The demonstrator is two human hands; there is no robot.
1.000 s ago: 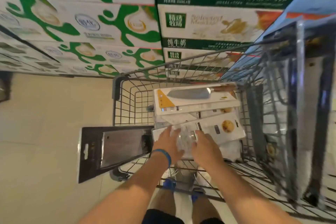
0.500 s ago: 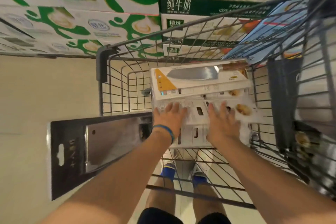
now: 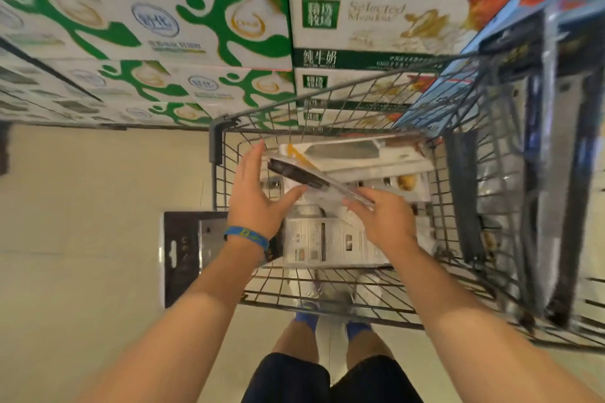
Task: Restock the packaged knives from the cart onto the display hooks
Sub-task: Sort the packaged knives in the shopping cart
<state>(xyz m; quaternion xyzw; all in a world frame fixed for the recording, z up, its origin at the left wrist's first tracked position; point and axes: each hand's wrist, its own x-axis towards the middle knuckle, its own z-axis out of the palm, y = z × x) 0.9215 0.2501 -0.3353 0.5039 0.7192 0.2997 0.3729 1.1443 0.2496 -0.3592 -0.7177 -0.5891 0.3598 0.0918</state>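
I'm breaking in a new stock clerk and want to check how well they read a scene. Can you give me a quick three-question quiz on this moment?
1. True or false: the left hand and the right hand both touch the clear-packaged knife held above the stack in the cart.
2. Where is the black cleaver pack? A) on top of the stack; B) sticking out past the cart's left side; C) on a display hook.
3. Fill in: the wristband on the left wrist is ____.

Key: 1 true; 2 B; 3 blue.
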